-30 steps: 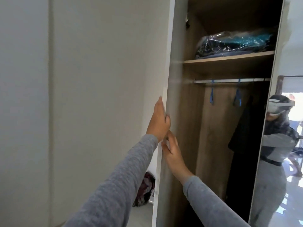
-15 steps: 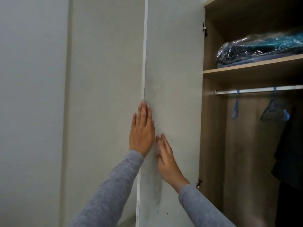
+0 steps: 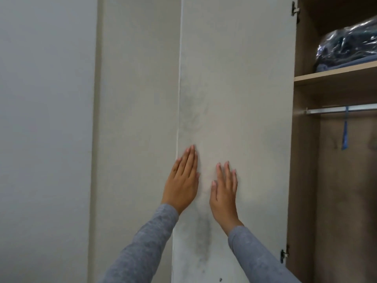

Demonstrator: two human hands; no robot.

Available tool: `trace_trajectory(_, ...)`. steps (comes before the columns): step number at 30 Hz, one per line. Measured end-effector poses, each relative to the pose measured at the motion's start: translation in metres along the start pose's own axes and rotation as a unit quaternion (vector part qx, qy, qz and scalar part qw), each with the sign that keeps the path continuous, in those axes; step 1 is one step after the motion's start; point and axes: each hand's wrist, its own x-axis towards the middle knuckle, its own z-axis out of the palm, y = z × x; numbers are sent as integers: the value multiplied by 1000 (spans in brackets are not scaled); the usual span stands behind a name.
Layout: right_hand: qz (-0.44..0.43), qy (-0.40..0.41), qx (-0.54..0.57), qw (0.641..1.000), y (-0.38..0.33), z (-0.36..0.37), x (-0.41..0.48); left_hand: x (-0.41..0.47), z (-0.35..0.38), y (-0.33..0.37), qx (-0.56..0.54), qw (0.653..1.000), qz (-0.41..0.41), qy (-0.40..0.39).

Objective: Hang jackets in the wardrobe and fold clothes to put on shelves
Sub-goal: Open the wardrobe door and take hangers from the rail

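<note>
The fingers [image 3: 190,160] of the left hand [image 3: 181,184] lie straight and close together, pressed flat on the pale grey, flat-panelled wardrobe door [image 3: 234,78], their tips just beside its left edge. They grasp nothing. To their right and a little lower, the fingers [image 3: 226,172] of the right hand [image 3: 224,197] are also straight, slightly spread, flat on the same panel and grasping nothing. A narrow strip of door shows between the two hands. Dark grey smudges [image 3: 202,231] mark the panel below the palms and again above the left fingertips. Grey knitted sleeves [image 3: 142,242] cover both forearms up to the wrists.

Left of the left fingers stands a second pale closed panel [image 3: 138,99], and beyond it a plain grey-white wall [image 3: 44,119]. Well right of the right fingers, past the door's hinged edge with its two small metal hinges [image 3: 295,11], the brown wood-grain wardrobe [image 3: 304,160] stands open. High above finger level, a light wooden shelf [image 3: 334,75] carries a dark bundle of clothes wrapped in shiny clear plastic [image 3: 350,43]. Under the shelf runs a silver metal hanging rail [image 3: 342,110], with a thin blue hanger hook [image 3: 345,131] hanging from it; the rest of the hanger is out of view.
</note>
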Motion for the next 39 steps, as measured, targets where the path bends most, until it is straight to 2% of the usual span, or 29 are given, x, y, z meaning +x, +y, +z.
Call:
trace_trajectory(3, -20, 49, -34, 998, 12, 8, 3, 1, 6, 5, 8, 1000, 6, 29)
trace_trajectory(6, -52, 55, -45, 996, 22, 6, 6, 3, 7, 7, 19, 999, 0, 35)
trace_trajectory(10, -93, 1, -72, 993, 37, -9, 5, 3, 9, 15, 18, 999, -22, 14)
trace_trajectory(14, -106, -89, -82, 987, 55, -42, 5, 5, 15, 46, 5, 1000, -16, -17)
trace_trajectory(17, -100, -152, -148, 972, 77, -80, 7, 4, 25, 79, -24, 999, -12, -43)
trace_trajectory(20, -71, -164, -217, 960, 109, -141, 6, 11, 37, 134, -100, 992, -54, -58)
trace_trajectory(22, -50, -163, -254, 952, 127, -182, 5, 16, 40, 179, -178, 974, -106, -86)
trace_trajectory(25, -25, -139, -316, 938, 161, -255, 2, 26, 35, 268, -319, 926, -152, -131)
trace_trajectory(29, -5, -130, -435, 891, 203, -343, -8, 36, 10, 380, -499, 836, -141, -180)
trace_trajectory(30, 3, -133, -463, 876, 211, -366, -13, 39, 0, 409, -551, 797, -136, -206)
trace_trajectory(32, 8, -130, -525, 841, 224, -403, -17, 45, -20, 459, -653, 690, -137, -280)
trace_trajectory(34, -3, -156, -571, 806, 236, -442, -25, 52, -44, 511, -733, 603, -125, -289)
trace_trajectory(36, -17, -193, -624, 757, 243, -461, -30, 54, -61, 548, -772, 556, -136, -277)
trace_trajectory(37, -12, -206, -624, 754, 255, -473, -30, 55, -72, 567, -787, 532, -143, -279)
trace_trajectory(39, -57, -190, -592, 781, 280, -490, -30, 53, -84, 593, -798, 506, -141, -296)
